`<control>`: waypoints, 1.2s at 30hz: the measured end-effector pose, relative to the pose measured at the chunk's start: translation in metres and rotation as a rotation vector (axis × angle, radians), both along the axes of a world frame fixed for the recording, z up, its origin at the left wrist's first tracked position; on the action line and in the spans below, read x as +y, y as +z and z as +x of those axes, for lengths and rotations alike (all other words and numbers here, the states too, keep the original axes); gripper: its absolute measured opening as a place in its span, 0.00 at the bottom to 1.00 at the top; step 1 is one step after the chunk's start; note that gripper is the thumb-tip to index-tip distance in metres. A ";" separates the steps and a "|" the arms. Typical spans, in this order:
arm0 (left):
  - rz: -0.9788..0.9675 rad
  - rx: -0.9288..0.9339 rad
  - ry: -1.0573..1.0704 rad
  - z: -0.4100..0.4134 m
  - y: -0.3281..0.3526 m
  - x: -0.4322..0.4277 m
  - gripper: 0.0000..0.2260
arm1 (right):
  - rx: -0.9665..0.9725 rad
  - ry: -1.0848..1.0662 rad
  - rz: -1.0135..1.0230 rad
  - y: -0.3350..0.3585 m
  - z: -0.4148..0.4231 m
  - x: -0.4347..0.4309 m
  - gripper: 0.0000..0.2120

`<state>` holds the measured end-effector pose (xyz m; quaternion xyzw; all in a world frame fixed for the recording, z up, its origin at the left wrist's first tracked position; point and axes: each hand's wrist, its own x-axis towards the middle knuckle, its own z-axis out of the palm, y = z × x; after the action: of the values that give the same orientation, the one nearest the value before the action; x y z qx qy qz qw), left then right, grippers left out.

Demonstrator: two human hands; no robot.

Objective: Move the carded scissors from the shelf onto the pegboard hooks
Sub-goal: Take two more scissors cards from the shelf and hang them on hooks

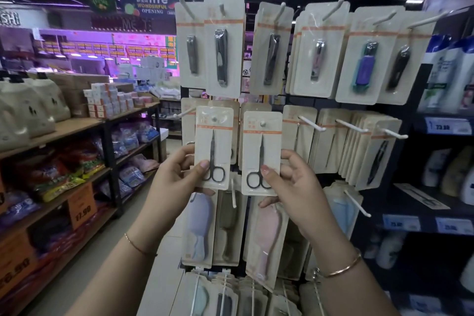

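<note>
Left hand (179, 174): raised in front of the rack, thumb pressed on the front of the left scissors card (214, 147) near the handle loops, fingers behind it; closed on that card
Right hand (289, 182): raised beside the left, thumb on the front of the right scissors card (261, 154) by the handle loops, fingers wrapped behind; closed on that card
Left scissors card: upright, blades pointing up, hole at the top with a hook tip showing through it
Right scissors card: upright, just beside the left one, a hook tip also showing in its top hole
Pegboard rack (331, 102): dark frame with white hooks (351, 126); both cards sit in its middle row
Top row: carded nail clippers (221, 56) hanging side by side
Bottom rows: carded combs or brushes (200, 228), partly hidden by the hands
Wrists: a thin bracelet (341, 267) on the right, a finer one on the left
Left side: shelves (64, 133) with bagged and boxed goods
</note>
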<state>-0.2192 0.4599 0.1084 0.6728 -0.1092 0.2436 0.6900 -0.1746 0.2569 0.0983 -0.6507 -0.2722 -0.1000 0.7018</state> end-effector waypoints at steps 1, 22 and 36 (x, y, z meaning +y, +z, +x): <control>0.004 0.002 -0.005 0.001 0.000 0.000 0.12 | 0.012 -0.009 0.001 0.001 0.001 0.001 0.08; 0.077 0.122 0.157 0.072 0.006 -0.001 0.06 | 0.128 -0.282 -0.070 0.012 0.056 0.019 0.09; 0.432 0.135 0.435 0.050 -0.003 0.007 0.13 | 0.047 -0.428 -0.296 0.011 0.047 0.008 0.09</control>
<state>-0.1694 0.4670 0.1052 0.8260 0.0339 0.3113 0.4686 -0.1274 0.2644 0.1097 -0.7912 -0.1239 -0.1902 0.5679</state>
